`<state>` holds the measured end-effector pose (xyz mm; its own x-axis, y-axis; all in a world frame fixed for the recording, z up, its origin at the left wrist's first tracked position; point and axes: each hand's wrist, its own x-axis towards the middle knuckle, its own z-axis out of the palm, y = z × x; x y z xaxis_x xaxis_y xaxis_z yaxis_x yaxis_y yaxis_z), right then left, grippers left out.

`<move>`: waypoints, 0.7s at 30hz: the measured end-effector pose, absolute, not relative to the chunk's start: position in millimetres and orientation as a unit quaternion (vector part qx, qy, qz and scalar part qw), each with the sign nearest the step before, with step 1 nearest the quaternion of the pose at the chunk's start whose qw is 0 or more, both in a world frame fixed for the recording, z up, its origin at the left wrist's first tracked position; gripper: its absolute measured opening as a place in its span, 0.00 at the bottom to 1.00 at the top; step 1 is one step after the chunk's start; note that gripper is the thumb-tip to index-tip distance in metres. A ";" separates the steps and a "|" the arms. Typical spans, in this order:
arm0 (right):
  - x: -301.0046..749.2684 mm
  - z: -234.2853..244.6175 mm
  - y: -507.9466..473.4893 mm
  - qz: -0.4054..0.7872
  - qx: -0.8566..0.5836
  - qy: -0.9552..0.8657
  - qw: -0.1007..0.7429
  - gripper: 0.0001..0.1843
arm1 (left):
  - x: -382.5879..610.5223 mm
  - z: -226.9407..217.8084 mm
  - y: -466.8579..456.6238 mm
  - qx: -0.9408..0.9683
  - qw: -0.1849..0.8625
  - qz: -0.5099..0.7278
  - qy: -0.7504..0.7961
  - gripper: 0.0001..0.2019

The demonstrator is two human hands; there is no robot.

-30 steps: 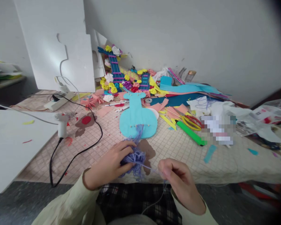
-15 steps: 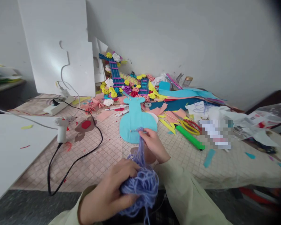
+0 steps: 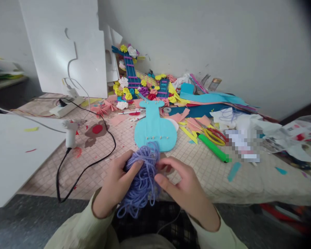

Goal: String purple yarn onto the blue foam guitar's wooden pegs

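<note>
Partly hidden by yarn (image 3: 144, 178), left hand (image 3: 115, 182)

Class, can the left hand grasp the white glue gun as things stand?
Probably not: the left hand grips purple yarn, and the black cord curves between that hand and the glue gun.

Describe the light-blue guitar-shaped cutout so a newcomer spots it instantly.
On the checked tablecloth, look beyond the purple yarn in the left hand. The light-blue cutout is there, its neck pointing toward the wall. Unlike the light-blue strip farther back, it has a rounded body with four pale pegs.
</note>
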<state>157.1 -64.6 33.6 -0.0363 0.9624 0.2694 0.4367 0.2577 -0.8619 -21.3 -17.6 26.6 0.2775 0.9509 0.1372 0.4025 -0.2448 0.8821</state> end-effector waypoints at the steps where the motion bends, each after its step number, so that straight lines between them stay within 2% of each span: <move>1: 152.4 32.5 -67.9 0.294 -0.532 -0.659 0.443 0.09 | -19.5 26.5 -17.2 0.706 0.370 0.362 0.483 0.13; 3: 146.7 29.1 -71.1 0.295 -0.542 -0.655 0.436 0.06 | -16.3 26.6 -16.1 0.713 0.357 0.360 0.484 0.13; 6: 147.0 24.1 -72.7 0.327 -0.556 -0.630 0.432 0.08 | -13.1 27.1 -13.6 0.712 0.359 0.351 0.492 0.15; 12: 157.9 20.4 -76.4 0.517 -0.514 -0.495 0.474 0.14 | -12.0 30.5 -7.2 0.687 0.422 0.333 0.489 0.16; 16: 167.9 26.6 -77.7 0.570 -0.480 -0.433 0.507 0.16 | -15.5 31.8 -1.0 0.652 0.457 0.333 0.506 0.15; 21: 180.4 39.7 -80.3 0.602 -0.379 -0.381 0.590 0.18 | -21.9 32.0 11.7 0.507 0.495 0.362 0.606 0.11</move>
